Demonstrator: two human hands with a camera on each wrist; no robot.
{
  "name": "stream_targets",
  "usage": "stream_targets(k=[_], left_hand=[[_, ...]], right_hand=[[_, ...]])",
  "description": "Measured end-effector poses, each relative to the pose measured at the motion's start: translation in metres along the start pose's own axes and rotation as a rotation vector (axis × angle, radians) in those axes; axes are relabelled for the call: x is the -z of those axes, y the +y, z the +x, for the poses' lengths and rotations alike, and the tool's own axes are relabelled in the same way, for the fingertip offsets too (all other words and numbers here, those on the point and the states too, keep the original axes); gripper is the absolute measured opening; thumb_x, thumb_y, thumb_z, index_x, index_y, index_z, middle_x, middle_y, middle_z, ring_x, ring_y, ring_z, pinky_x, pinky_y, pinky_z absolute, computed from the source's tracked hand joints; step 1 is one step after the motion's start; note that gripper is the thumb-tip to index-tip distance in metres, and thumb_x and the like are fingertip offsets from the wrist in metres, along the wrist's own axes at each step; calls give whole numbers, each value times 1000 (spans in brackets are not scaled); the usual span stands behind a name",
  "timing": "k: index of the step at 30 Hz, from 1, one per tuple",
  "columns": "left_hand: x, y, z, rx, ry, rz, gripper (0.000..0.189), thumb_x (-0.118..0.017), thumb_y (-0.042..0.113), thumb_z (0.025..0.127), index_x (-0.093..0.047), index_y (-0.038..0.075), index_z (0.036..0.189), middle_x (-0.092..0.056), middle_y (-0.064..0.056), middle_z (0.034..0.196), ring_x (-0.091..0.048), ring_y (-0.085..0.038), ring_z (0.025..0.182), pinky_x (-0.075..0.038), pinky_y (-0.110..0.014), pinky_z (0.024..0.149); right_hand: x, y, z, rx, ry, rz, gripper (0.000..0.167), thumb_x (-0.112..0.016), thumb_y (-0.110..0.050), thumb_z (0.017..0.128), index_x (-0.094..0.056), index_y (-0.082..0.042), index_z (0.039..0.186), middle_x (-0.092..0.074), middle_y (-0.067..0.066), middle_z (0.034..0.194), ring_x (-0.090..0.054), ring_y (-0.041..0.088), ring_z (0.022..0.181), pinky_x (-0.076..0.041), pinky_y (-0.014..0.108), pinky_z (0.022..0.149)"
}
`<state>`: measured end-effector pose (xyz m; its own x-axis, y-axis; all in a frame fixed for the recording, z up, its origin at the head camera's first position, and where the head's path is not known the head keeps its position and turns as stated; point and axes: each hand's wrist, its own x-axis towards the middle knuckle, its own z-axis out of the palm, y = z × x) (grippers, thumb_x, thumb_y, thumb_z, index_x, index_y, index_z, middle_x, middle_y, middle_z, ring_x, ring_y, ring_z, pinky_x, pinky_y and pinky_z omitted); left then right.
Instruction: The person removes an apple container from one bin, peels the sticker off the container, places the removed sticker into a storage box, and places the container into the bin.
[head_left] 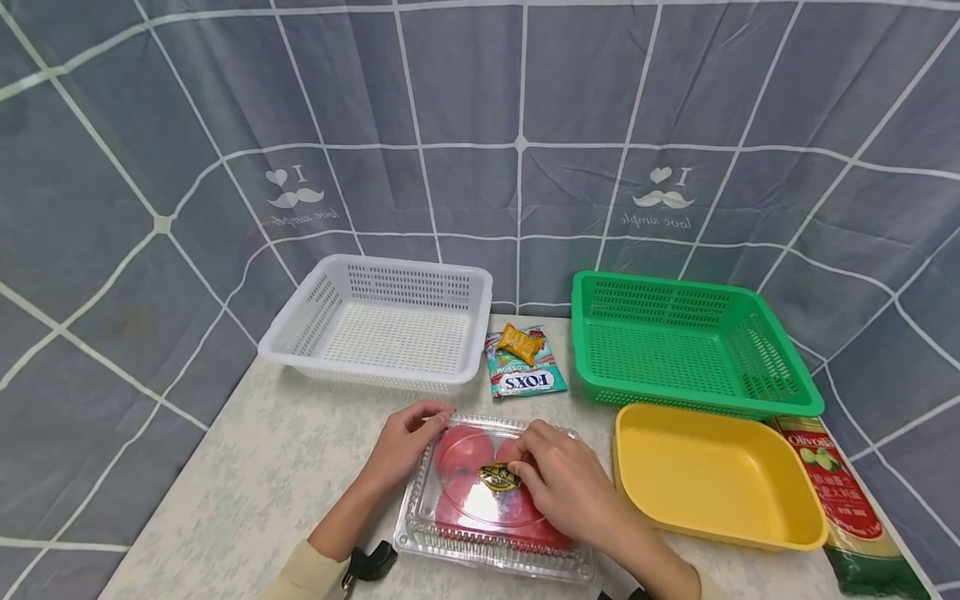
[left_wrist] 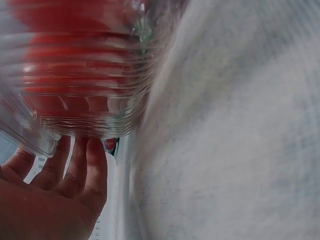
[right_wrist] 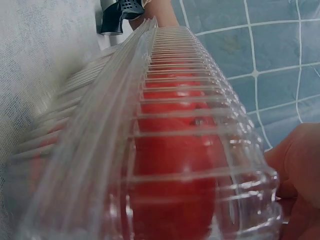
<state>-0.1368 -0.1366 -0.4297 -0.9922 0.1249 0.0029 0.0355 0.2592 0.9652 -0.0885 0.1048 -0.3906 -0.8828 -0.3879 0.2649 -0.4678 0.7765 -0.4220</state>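
Blue-grey cloth (head_left: 577,75), lined with white squares and printed with hearts, moustaches and mirrored lettering, hangs behind and beside the bench (head_left: 247,467), whose pale covering bears a faint floral pattern. From the head view, a clear plastic box (head_left: 491,557) with red round fruits (head_left: 465,450) inside sits at the near middle of the bench. The left hand (head_left: 403,437) holds the box's far left corner, its grip narrow on the rim. The right hand (head_left: 566,479) lies over the lid with fingers and thumb bent at the right end of a black-and-gold label (head_left: 498,477); whether that grip pinches the label, I cannot tell. A black strap (head_left: 373,562) shows at the left wrist, by a cream sleeve (head_left: 307,573). Behind the box, a small orange packet (head_left: 520,343) lies on a teal FOX'S bag (head_left: 528,379), between a white basket (head_left: 390,337) and a green basket (head_left: 660,354). Right of the box stands a yellow tray (head_left: 712,475), with a red-and-green pack (head_left: 840,500) along its right side.

On the left wrist view, the fingers reach to the ribbed end of the box, red fruit visible through the plastic; part of the white basket shows behind them.

Through the right wrist view, the box's ribbed side fills the middle, with red fruit behind it. Part of the right hand shows at the right edge, its fingertips out of sight.
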Motion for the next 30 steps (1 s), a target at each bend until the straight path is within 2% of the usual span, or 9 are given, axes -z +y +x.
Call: stream_targets(k=[5,13,21,25,30], left_hand=[[0,0,-2,0,7,2,21,-63,19,94,-70,4,108,-69,-5,97,-62,-14,85,-49,-29,75],[0,2,-1,3,18,15,18,-64,20,94,-72,7,105,-68,-1,93,-62,-14,84,-49,-29,75],[1,4,-1,11,22,14,20,-63,19,94,-71,5,106,-69,-5,92,-62,-13,84,-48,-29,76],[1,5,-1,8,18,11,20,-63,18,94,-71,5,106,-69,-6,93,-62,-13,84,-48,-29,77],[0,5,-1,1,16,24,18,-63,20,94,-72,8,104,-69,-2,91,-62,-12,83,-48,-28,76]], right_hand=[[-1,-1,-1,29,39,-6,12,-74,-22,85,-62,-25,84,-50,-18,82,-51,3,73,-48,30,67],[1,-4,-3,28,46,-4,13,-72,-22,87,-60,-24,84,-49,-17,84,-49,3,72,-47,29,65],[17,-8,0,26,116,118,16,-70,-17,88,-57,-25,88,-48,-21,86,-48,0,70,-44,22,62],[23,-5,1,8,77,120,17,-72,-16,87,-58,-26,84,-48,-22,84,-47,1,70,-41,23,62],[26,2,3,-31,9,107,17,-73,-17,86,-59,-25,83,-49,-19,81,-47,4,71,-41,25,64]])
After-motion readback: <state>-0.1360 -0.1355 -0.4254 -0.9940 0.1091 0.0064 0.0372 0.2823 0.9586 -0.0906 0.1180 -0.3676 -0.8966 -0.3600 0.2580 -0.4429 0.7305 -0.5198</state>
